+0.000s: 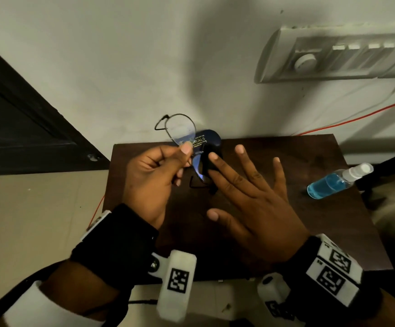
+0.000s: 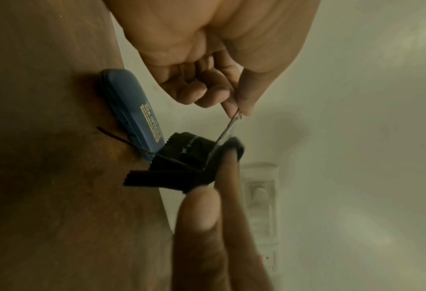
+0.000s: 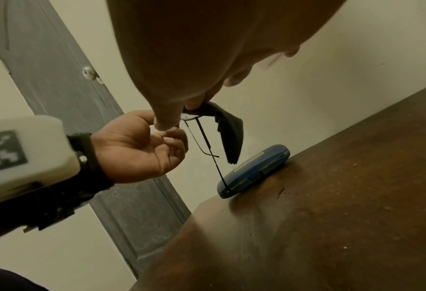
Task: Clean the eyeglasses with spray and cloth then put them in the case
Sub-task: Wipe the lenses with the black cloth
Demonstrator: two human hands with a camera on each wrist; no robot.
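Observation:
My left hand point(image 1: 185, 149) pinches the thin black-rimmed eyeglasses point(image 1: 182, 129) near the bridge and holds them up over the table's far edge. One lens points up and the other down. My right hand point(image 1: 229, 178) has its fingers straight and spread. Its index fingertip point(image 1: 213, 157) presses a black cloth point(image 1: 206, 161) against the lower lens. In the right wrist view the cloth point(image 3: 231, 133) hangs folded beside a temple of the eyeglasses point(image 3: 204, 137). The blue case point(image 1: 209, 138) lies shut at the table's back edge, under the glasses. The spray bottle point(image 1: 333, 182) of blue liquid lies on its side at the right.
The small dark wooden table point(image 1: 286, 161) stands against a pale wall. A switch panel point(image 1: 333, 55) is mounted above it, and an orange cable point(image 1: 356, 116) runs along the wall. A dark door point(image 1: 15, 114) is at the left.

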